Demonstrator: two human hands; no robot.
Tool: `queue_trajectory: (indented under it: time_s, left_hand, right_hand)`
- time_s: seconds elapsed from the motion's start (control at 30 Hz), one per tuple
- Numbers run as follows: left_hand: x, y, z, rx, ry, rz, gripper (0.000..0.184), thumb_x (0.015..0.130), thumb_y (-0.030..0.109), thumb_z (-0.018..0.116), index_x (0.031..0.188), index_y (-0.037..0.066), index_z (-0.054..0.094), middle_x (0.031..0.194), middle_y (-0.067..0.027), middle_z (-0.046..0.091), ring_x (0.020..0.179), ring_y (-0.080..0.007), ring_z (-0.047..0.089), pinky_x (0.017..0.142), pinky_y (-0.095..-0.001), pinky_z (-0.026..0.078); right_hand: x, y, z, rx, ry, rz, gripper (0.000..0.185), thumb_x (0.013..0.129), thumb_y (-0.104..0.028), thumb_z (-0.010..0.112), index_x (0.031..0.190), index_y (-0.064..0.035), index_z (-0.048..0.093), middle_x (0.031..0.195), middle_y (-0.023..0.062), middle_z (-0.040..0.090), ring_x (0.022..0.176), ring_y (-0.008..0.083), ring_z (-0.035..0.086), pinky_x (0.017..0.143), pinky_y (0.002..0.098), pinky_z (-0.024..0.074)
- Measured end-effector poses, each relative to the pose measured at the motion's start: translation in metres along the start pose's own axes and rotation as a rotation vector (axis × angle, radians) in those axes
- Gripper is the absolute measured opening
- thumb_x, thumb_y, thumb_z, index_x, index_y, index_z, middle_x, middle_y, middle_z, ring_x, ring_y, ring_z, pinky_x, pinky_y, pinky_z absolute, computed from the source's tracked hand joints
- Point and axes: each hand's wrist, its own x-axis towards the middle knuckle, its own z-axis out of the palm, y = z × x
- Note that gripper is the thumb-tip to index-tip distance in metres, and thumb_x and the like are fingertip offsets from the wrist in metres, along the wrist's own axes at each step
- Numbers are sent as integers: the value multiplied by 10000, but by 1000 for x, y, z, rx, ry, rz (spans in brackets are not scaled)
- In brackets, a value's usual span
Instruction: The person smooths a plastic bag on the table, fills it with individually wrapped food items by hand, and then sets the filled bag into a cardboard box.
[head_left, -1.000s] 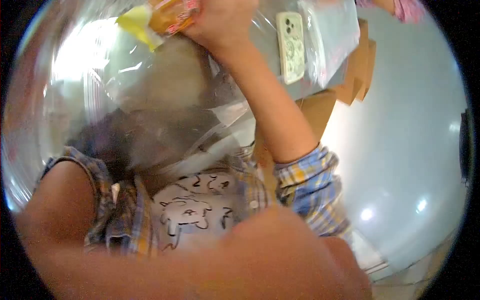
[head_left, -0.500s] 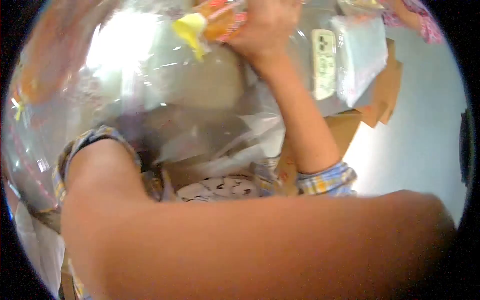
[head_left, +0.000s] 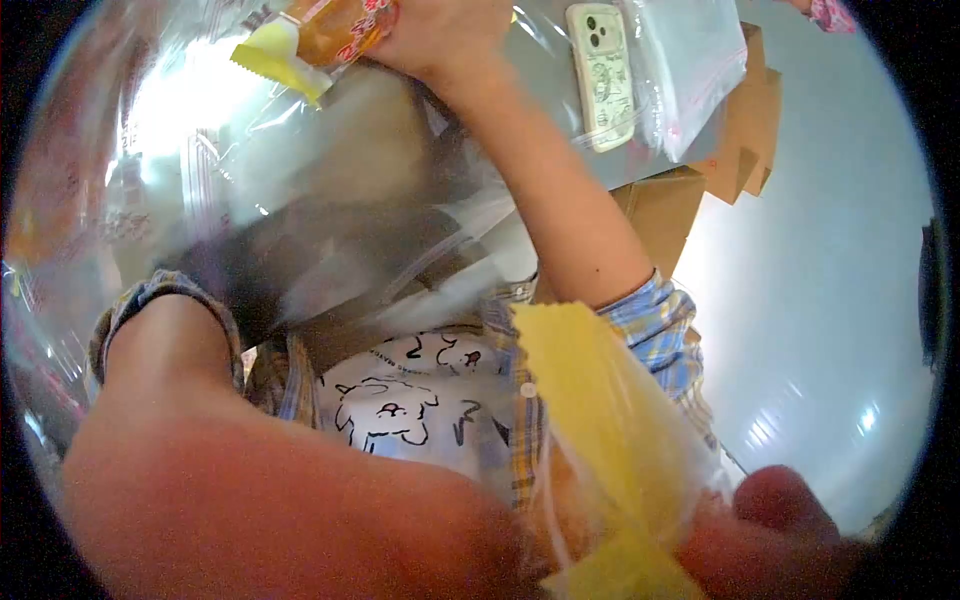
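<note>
Harsh glare on plastic (head_left: 200,165); bright-spotted floor (head_left: 820,290); left hand (head_left: 760,530) blurred; fisheye edges black

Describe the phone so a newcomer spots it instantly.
Find the brown cardboard at upper right. Just left lie clear plastic bags. The phone is immediately left of those, its pale, doodled back and dark lenses unlike the see-through bags.

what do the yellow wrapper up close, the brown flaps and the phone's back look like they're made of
Yellow wrapper: probably thin, slightly shiny plastic film, partly see-through with a serrated edge.
Brown flaps: likely matte cardboard, stiff-looking with straight edges.
Phone's back: smooth-looking, perhaps a plastic case; its pale, patterned surface leaves that open.
</note>
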Motion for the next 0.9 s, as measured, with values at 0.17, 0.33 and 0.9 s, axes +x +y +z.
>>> queue_trajectory:
  time_s: [0.17, 0.33, 0.9]
  left_hand:
    - [3, 2, -7, -14, -25, -10, 286, 785, 326, 777, 835, 106, 601, 793, -58, 614, 693, -225, 588, 546, -339, 453]
    - [4, 2, -12, 11, -79, -18, 285, 787, 329, 773, 827, 105, 602, 788, -56, 612, 692, -224, 589, 546, -338, 453]
    - [-4, 3, -16, 31, -44, 14, 286, 791, 340, 761, 798, 101, 605, 773, -49, 604, 686, -219, 591, 544, -334, 451]
  right_hand:
    - [-6, 9, 10, -123, -42, -34, 766, 774, -665, 698, 1378, -199, 630, 1049, 114, 601, 1131, 295, 572, 843, 560, 433]
    - [8, -2, -1, -12, 5, 10, 847, 696, -756, 709, 1312, -176, 665, 1000, 109, 610, 1100, 309, 584, 817, 502, 431]
    - [9, -1, -4, -3, 33, -15, 812, 709, -707, 710, 1313, -165, 661, 1067, 156, 635, 1130, 353, 588, 835, 493, 426]
